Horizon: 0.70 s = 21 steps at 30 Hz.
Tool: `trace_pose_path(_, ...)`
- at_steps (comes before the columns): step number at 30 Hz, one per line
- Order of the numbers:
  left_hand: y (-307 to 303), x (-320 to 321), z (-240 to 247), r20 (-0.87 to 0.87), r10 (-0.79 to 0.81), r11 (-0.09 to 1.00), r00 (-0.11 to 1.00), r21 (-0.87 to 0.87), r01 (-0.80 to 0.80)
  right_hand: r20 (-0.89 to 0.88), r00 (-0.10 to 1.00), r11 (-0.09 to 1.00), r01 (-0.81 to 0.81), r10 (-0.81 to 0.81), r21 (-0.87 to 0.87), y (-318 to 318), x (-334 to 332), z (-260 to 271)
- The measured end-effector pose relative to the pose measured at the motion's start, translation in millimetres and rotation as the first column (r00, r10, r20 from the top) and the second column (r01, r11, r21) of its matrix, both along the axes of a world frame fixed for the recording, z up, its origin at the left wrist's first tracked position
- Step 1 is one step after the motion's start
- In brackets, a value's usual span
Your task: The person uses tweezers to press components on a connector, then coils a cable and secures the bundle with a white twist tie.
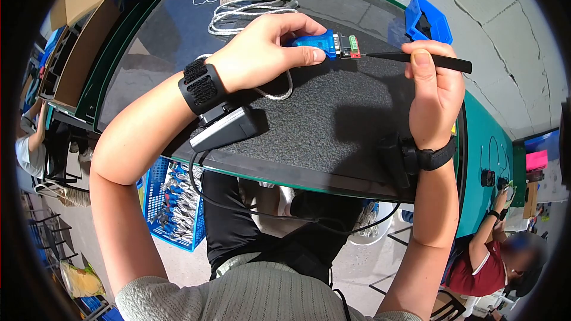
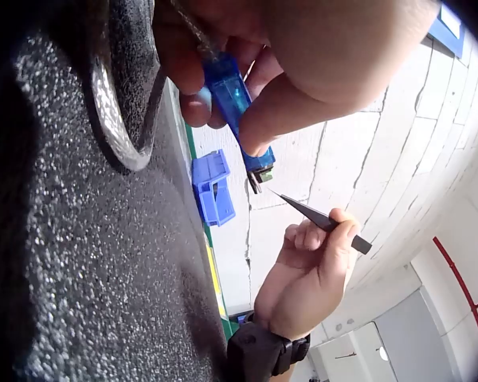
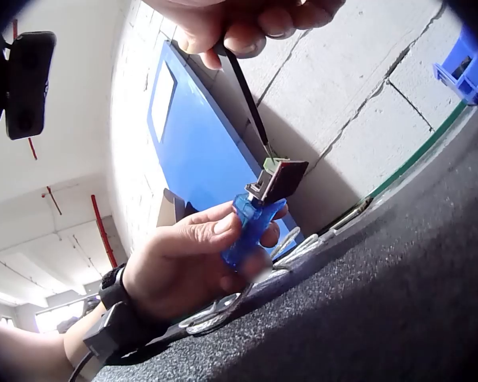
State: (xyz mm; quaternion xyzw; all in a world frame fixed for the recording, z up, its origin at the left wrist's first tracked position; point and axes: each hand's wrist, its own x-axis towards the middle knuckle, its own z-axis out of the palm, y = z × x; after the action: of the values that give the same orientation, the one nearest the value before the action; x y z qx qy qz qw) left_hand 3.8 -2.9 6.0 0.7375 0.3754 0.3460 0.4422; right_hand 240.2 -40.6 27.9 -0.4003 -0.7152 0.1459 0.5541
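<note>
My left hand (image 1: 262,50) pinches a translucent blue serial adapter (image 1: 313,42) between thumb and fingers, above the dark mat. On the adapter's connector end sits a small circuit board with a green terminal block (image 1: 354,44). Black pointed tweezers (image 1: 443,61) are gripped in my right hand (image 1: 433,86), held nearly level. Their fine tip is right at the green block in the right wrist view, where the tweezers (image 3: 247,99) slant down to it. A grey cable (image 2: 111,111) runs from the adapter's back end and loops by the left hand.
A coiled grey cable (image 1: 241,9) lies on the textured black mat (image 1: 321,125) behind the left hand. One blue bin (image 1: 437,21) stands at the back right. Under the table is a blue basket (image 1: 156,226) of cabled adapters. Another person (image 1: 485,270) sits at the far right.
</note>
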Motion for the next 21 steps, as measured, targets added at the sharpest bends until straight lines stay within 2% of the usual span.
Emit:
trace_pose_path(5, -1.4, 0.4, 1.9, 0.032, -0.033, 0.998, 0.999, -0.052, 0.034, -0.002, 1.0, 1.0, -0.018, 0.017, -0.02, 1.1, -0.6, -1.2)
trace_pose_path(21, 0.4, 0.3, -0.6, 0.037, -0.041, 0.999, 0.998, 0.008, 0.041, -0.004, 1.0, 1.0, -0.024, 0.024, 0.003, 0.8, -0.4, -1.3)
